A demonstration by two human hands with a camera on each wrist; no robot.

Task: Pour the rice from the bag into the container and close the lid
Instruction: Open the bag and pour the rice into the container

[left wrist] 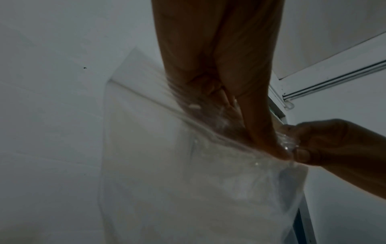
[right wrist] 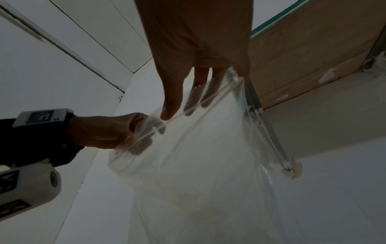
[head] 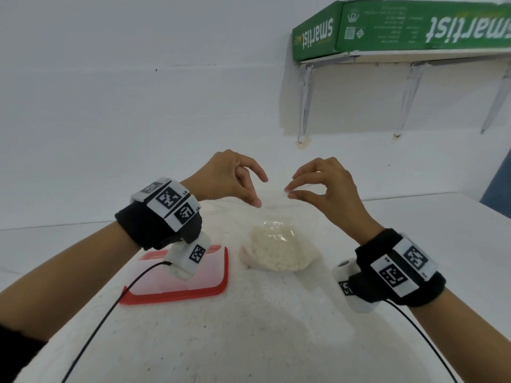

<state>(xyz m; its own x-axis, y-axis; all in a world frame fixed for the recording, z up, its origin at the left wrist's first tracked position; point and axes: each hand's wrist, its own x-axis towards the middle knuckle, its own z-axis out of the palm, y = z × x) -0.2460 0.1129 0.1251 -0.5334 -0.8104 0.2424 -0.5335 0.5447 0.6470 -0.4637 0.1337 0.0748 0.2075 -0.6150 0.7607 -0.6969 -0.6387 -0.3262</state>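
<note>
A clear plastic bag [head: 276,214] stands at the middle of the white table [head: 249,341], with a heap of white rice [head: 276,252] in its bottom. Both hands hold its top edge up. My left hand [head: 260,192] pinches the left part of the edge and my right hand [head: 291,187] pinches the right part. In the left wrist view the bag [left wrist: 188,181] hangs below the pinching fingers [left wrist: 269,145]. In the right wrist view the thumb [right wrist: 171,105] lies in front of the film [right wrist: 208,165]. A flat red-rimmed container [head: 177,295] lies left of the bag, partly hidden by my left wrist.
A green "smartist" box [head: 387,26] sits on a wall shelf [head: 414,55] at the upper right, with brackets below it. A white wall [head: 138,106] stands close behind the table. Black cables [head: 110,308] run from both wrists toward me. Something blue [head: 497,183] shows at the right edge.
</note>
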